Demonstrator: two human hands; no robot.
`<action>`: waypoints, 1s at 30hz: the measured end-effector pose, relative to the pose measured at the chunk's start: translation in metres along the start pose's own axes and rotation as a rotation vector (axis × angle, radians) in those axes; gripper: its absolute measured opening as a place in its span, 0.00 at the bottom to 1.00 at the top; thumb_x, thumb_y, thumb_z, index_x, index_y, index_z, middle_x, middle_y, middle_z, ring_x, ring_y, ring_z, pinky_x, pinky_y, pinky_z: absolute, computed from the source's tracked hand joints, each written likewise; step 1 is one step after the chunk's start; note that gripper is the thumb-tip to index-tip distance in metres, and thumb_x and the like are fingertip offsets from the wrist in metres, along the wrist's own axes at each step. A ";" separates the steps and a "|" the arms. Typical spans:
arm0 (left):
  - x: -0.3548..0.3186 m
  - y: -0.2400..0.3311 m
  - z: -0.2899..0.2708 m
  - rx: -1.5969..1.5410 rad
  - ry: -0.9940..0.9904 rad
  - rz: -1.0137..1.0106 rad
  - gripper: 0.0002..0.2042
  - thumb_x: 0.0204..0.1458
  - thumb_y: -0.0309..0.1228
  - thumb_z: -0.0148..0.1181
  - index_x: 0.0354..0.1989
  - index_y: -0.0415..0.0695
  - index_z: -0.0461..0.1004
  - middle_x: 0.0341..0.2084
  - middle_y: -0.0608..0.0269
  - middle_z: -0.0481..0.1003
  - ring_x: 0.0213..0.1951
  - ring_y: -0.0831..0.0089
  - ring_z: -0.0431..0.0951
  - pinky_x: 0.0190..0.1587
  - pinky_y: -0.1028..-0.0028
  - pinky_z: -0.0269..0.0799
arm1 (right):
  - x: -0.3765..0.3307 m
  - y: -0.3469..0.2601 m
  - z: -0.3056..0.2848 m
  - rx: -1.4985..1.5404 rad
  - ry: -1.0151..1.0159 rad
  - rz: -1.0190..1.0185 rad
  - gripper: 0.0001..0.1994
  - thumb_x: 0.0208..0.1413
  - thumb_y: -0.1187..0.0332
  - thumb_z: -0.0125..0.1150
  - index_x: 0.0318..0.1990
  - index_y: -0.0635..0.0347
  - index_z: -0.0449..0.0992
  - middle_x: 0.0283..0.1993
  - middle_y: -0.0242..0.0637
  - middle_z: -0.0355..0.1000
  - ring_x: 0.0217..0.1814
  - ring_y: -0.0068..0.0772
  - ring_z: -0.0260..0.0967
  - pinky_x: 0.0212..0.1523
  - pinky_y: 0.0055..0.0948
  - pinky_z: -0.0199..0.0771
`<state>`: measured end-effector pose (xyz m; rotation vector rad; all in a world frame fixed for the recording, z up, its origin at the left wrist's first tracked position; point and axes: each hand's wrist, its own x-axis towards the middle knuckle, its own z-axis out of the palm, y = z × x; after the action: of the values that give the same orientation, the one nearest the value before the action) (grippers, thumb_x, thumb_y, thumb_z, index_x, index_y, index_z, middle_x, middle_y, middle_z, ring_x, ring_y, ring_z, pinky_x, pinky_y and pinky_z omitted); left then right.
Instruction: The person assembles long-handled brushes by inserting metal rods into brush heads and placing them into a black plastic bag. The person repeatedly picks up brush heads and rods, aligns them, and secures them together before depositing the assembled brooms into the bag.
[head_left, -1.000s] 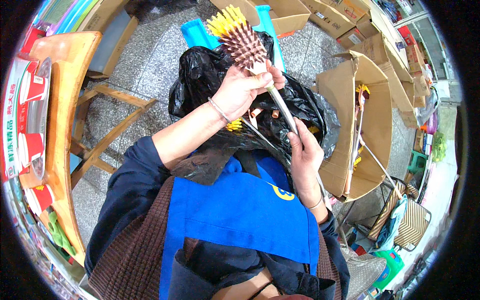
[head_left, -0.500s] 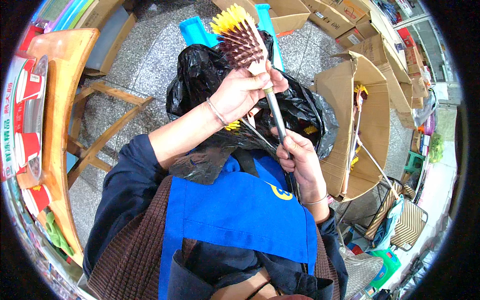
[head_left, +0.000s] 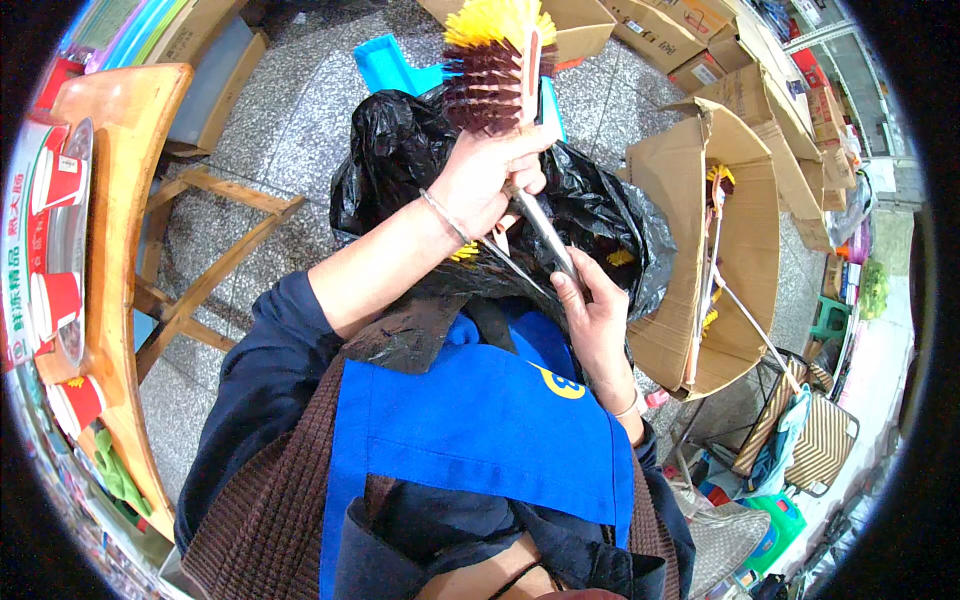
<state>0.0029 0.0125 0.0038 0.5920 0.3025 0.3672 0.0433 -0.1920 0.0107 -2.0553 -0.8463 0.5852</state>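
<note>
Turned rightward at upper centre, the light-looking brush [head_left: 500, 75] suits holding below its bristles [head_left: 484, 88], where the left hand [head_left: 492, 172] wraps; the right hand [head_left: 595, 305] pinches its slick-looking handle [head_left: 545, 235].

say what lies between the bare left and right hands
In the head view, a silver metal tube runs from the left hand to the right hand, above a black plastic bag.

Brush head [head_left: 497, 66] partly beyond upper edge

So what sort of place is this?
Probably a shop or storeroom: there are several cardboard boxes, an open carton holding brushes, and a black bag with yellow bristles inside.
</note>
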 end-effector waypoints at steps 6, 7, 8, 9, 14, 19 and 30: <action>-0.006 -0.002 -0.008 0.283 0.016 -0.050 0.04 0.50 0.25 0.59 0.33 0.44 0.71 0.15 0.76 0.61 0.17 0.82 0.62 0.24 0.79 0.62 | 0.002 -0.001 -0.030 -0.088 -0.049 -0.016 0.15 0.48 0.71 0.65 0.45 0.61 0.76 0.34 0.44 0.75 0.32 0.33 0.74 0.35 0.28 0.73; -0.006 -0.003 -0.009 0.299 -0.006 -0.022 0.04 0.50 0.25 0.59 0.33 0.44 0.71 0.15 0.76 0.62 0.17 0.82 0.63 0.24 0.79 0.62 | 0.003 -0.002 -0.037 -0.145 -0.063 -0.027 0.15 0.47 0.71 0.66 0.45 0.61 0.76 0.34 0.44 0.75 0.32 0.34 0.74 0.36 0.29 0.73; -0.006 -0.005 -0.011 0.314 -0.016 0.002 0.04 0.50 0.25 0.59 0.32 0.44 0.71 0.16 0.75 0.63 0.17 0.82 0.64 0.24 0.79 0.63 | 0.003 -0.002 -0.043 -0.145 -0.076 -0.024 0.16 0.46 0.71 0.66 0.45 0.61 0.76 0.35 0.44 0.75 0.33 0.35 0.74 0.36 0.29 0.73; -0.006 -0.006 -0.012 0.326 -0.042 0.041 0.04 0.49 0.24 0.60 0.31 0.44 0.71 0.17 0.75 0.64 0.18 0.82 0.64 0.25 0.79 0.63 | 0.005 -0.002 -0.045 -0.180 -0.068 -0.080 0.16 0.45 0.76 0.66 0.45 0.64 0.75 0.29 0.34 0.72 0.30 0.19 0.66 0.34 0.22 0.68; -0.011 -0.007 -0.017 0.456 -0.029 -0.098 0.11 0.49 0.29 0.62 0.40 0.40 0.73 0.28 0.69 0.73 0.24 0.80 0.70 0.31 0.78 0.68 | 0.008 -0.008 -0.078 0.030 -0.162 0.127 0.17 0.44 0.70 0.70 0.43 0.62 0.76 0.36 0.32 0.75 0.31 0.23 0.67 0.34 0.24 0.68; -0.020 -0.028 -0.002 0.547 -0.725 -0.176 0.38 0.47 0.36 0.63 0.65 0.36 0.53 0.66 0.58 0.53 0.68 0.69 0.49 0.68 0.69 0.41 | 0.023 -0.015 -0.086 0.649 0.164 0.024 0.36 0.48 0.64 0.66 0.63 0.63 0.57 0.49 0.41 0.72 0.25 0.09 0.58 0.19 0.10 0.49; -0.031 -0.032 0.001 0.689 -0.247 0.048 0.58 0.20 0.37 0.82 0.65 0.43 0.51 0.55 0.58 0.66 0.57 0.67 0.65 0.61 0.67 0.60 | 0.042 -0.011 -0.065 0.570 0.091 0.089 0.24 0.48 0.66 0.70 0.48 0.72 0.69 0.40 0.37 0.73 0.40 0.22 0.70 0.42 0.21 0.71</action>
<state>-0.0169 -0.0257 -0.0086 1.3114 0.1705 0.2257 0.1095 -0.1893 0.0515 -1.5864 -0.4639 0.6848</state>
